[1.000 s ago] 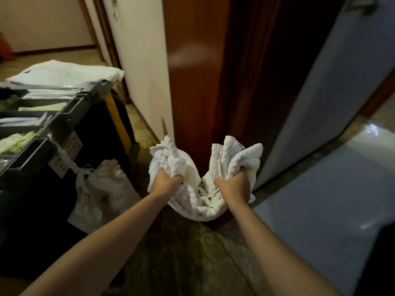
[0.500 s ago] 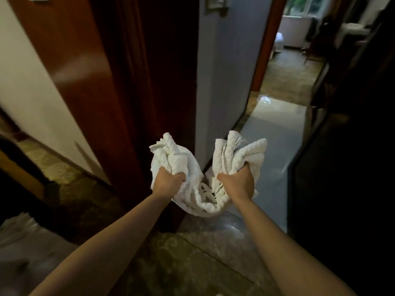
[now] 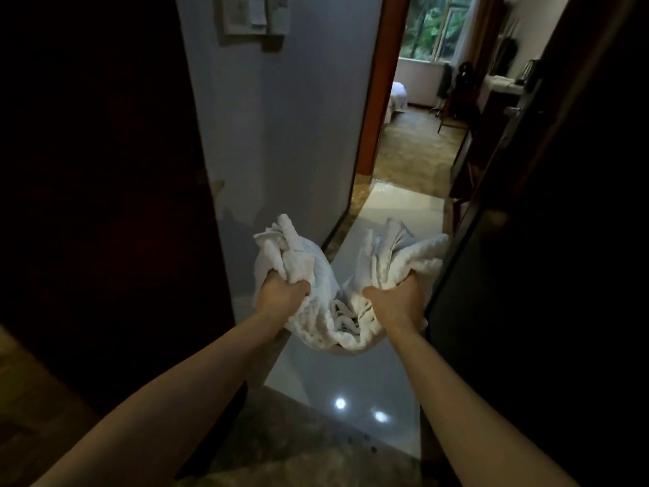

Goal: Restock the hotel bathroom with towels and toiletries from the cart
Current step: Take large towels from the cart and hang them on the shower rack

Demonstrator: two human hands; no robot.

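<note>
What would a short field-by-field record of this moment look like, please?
place: narrow entry hall, glossy tiled floor, room ahead
carried: white towel, bunched, sagging between the hands
left hand: grips one towel end
right hand: grips the other end
left side: pale wall
ahead: window, carpet beyond the tiles

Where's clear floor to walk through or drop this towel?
Glossy tile strip between the blue-grey wall and the dark door is bare, reaching the carpet. Crowded: carpet's right side, around the chair. Left hand and right hand both grip the towel.
</note>
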